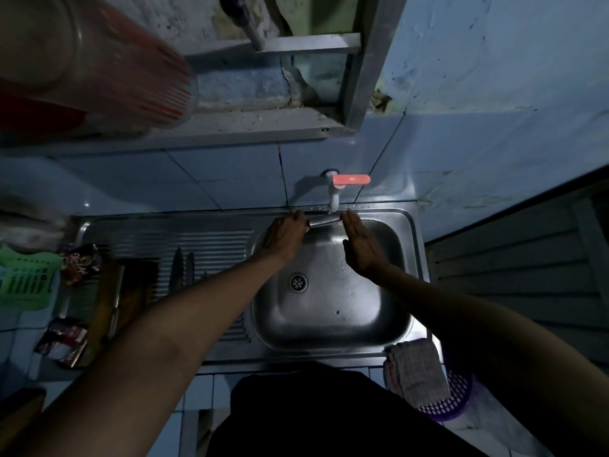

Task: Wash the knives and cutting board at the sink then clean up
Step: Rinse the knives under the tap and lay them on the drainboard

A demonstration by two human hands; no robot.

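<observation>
Dim kitchen corner, pale blue tiled wall (230, 173) behind a steel sink (333, 344) set in the bench.

Left hand (286, 234) over the far rim of the basin, fingers curled round the handle of a knife (324, 220); blade lying level under the tap (334, 196), white with an orange-pink lever. Right hand (361, 245) just right of the blade tip, flat and fingers straight, holding nothing; whether fingertips touch the steel, cannot tell. No visible stream; too dark to be sure.

Basin holding nothing but the drain (298, 282) and a few dark specks. On the ribbed draining board (204, 239) to the left, two more knives (180, 270) lying side by side, tips pointing at the wall. Left of them a wooden cutting board (108, 301), partly hidden by the left forearm.

Green plastic basket (24, 278) at the far left, contents not visible. Two dark packets (79, 262) beside the cutting board, printed with writing too blurred to read. Checked cloth (417, 371) draped over the front right corner of the sink, above a purple perforated basket (453, 400); what lies in it hidden. Clear jar with red stripes (108, 64) on the ledge at top left, blurred.
</observation>
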